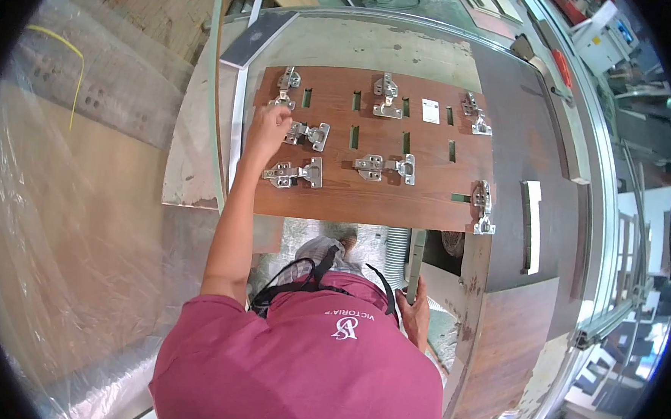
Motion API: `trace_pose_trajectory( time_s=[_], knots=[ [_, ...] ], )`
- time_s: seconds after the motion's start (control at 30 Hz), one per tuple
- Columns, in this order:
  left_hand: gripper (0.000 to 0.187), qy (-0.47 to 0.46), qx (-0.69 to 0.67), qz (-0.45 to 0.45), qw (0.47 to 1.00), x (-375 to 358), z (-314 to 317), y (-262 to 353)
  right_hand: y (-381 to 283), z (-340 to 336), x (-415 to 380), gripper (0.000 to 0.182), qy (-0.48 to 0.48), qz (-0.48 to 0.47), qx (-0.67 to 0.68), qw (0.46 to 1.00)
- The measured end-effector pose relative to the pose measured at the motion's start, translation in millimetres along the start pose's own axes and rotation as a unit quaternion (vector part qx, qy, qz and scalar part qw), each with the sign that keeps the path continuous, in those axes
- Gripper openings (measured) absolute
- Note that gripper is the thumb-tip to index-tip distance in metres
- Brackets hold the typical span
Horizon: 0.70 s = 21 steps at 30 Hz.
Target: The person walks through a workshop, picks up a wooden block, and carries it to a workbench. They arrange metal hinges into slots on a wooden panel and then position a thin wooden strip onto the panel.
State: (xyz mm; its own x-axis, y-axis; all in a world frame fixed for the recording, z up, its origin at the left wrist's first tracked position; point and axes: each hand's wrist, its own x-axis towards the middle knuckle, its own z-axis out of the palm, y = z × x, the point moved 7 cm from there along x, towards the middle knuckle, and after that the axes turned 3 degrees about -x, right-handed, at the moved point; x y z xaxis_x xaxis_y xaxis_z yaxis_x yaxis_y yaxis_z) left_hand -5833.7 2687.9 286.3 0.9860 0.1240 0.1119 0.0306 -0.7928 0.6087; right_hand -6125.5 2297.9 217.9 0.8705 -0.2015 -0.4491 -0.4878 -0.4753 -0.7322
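My left hand [267, 136] is over the left side of a brown wood-grain board [435, 196], its fingers pinched together. The fingertips are at the lower end of a metal cabinet hinge [287, 82] and just above a second cabinet hinge [306, 135]. Whatever lies between them is hidden. Another hinge [296, 172] lies below, and several more are spread over the board, such as one hinge [387, 167] near the middle. Down by my right side, my right hand [417, 316] is closed around a narrow greyish-green strip [416, 263], upright against the table's near edge.
The board has several slots and a white label [430, 111]. Right of it, a dark panel [532, 151] carries a white strip [532, 227]. Clear plastic sheeting [69, 218] covers panels at left. A ribbed hose [396, 251] runs below the table edge. A dark plate [257, 38] lies at the back left.
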Motion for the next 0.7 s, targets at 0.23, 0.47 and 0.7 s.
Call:
trace_pose_trajectory(
  time_s=[0.23,0.47,0.7],
  knots=[
    [0.029,-0.100,-0.107,0.068,0.987,-57,51,91,19,-13,-11,0.074,-0.001,0.039,0.026,0.999],
    [0.022,-0.086,0.020,0.202,0.975,-72,131,152,35,-9,-20,0.074,0.013,-0.010,-0.013,1.000],
    [0.020,-0.100,0.051,0.354,0.928,-89,149,186,80,-18,-46,0.075,0.055,0.054,0.030,0.997]
  ],
)
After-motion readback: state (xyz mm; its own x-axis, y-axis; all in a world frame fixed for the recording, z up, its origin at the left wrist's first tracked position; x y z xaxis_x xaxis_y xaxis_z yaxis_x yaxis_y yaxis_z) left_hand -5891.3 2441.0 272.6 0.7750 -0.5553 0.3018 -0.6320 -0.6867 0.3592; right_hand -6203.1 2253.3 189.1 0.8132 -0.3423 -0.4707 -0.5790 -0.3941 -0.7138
